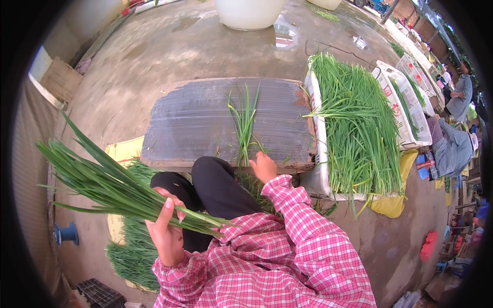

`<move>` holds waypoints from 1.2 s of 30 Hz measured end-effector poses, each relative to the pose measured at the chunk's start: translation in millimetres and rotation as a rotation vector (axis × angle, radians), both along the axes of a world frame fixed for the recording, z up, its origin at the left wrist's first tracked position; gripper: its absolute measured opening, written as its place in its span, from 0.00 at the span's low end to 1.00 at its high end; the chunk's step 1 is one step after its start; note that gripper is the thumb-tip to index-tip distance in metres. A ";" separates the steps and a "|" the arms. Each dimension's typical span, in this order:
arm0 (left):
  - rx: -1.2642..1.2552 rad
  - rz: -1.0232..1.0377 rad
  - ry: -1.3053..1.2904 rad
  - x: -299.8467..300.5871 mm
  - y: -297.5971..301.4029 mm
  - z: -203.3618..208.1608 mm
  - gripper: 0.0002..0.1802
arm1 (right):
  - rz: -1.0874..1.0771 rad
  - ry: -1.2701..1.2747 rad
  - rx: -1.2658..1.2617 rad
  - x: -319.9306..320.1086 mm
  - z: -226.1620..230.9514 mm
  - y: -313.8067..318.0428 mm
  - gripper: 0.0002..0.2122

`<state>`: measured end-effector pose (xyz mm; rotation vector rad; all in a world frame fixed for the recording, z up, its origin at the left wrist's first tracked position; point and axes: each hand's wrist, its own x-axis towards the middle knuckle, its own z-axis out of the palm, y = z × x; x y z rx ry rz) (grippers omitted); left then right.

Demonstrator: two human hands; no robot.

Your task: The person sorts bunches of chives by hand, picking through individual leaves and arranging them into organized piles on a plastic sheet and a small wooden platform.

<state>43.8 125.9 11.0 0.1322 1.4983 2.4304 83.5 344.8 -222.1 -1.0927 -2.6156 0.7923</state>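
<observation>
My left hand (167,226) is closed around a thick bunch of garlic chives (110,190), the leaves fanning up to the left and the pale stem ends pointing right over my lap. At the near edge of a dark, wet board (185,123), my right hand (264,167) has its fingers curled in. Whatever it may hold is hidden, though a green stem runs up close to its fingertips. Just beside it, a few loose chives (243,123) lie lengthwise on the board.
A white crate (319,134) heaped with chives stands against the board's right side, with more white crates (411,115) beyond. More chives (134,256) lie on yellow sacking at my left. A large pale tub (249,15) stands ahead. Several people sit far right.
</observation>
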 end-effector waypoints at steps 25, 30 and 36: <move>-0.033 -0.125 -0.054 -23.2 -24.8 -32.2 0.14 | -0.111 -0.218 -0.296 -45.8 -5.4 19.1 0.09; -0.145 -0.218 -0.081 -19.8 -32.7 -19.9 0.09 | -0.102 -0.153 -0.577 -29.1 17.6 33.9 0.07; 0.097 -0.240 0.071 -16.1 -18.6 -35.1 0.09 | -0.045 0.376 -1.137 -20.0 32.0 56.4 0.06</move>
